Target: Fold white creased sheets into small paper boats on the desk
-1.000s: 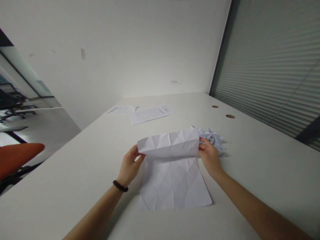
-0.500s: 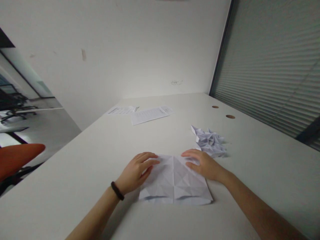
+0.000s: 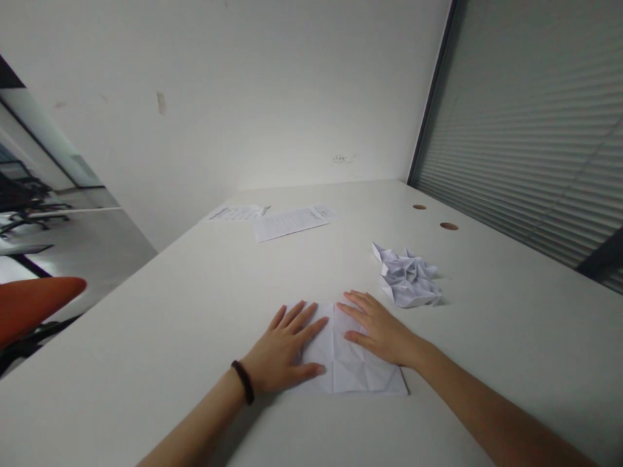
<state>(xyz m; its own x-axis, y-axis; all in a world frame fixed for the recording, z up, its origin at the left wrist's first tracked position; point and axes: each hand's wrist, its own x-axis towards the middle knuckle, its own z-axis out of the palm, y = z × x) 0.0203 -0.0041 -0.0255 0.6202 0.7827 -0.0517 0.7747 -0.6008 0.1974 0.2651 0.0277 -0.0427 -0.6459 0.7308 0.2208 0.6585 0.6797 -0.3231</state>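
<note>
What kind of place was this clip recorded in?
Probably an office: a long white table with cable holes, printed sheets, window blinds, and office chairs beyond a glass partition.

Sheet (image 3: 353,370) folded over — hands (image 3: 285,353) now flat

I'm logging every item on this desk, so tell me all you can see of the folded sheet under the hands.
The folded sheet is white paper, heavily creased, folded over and lying flat on the white table. The left hand and right hand press on it, palms down, fingers spread.
</note>
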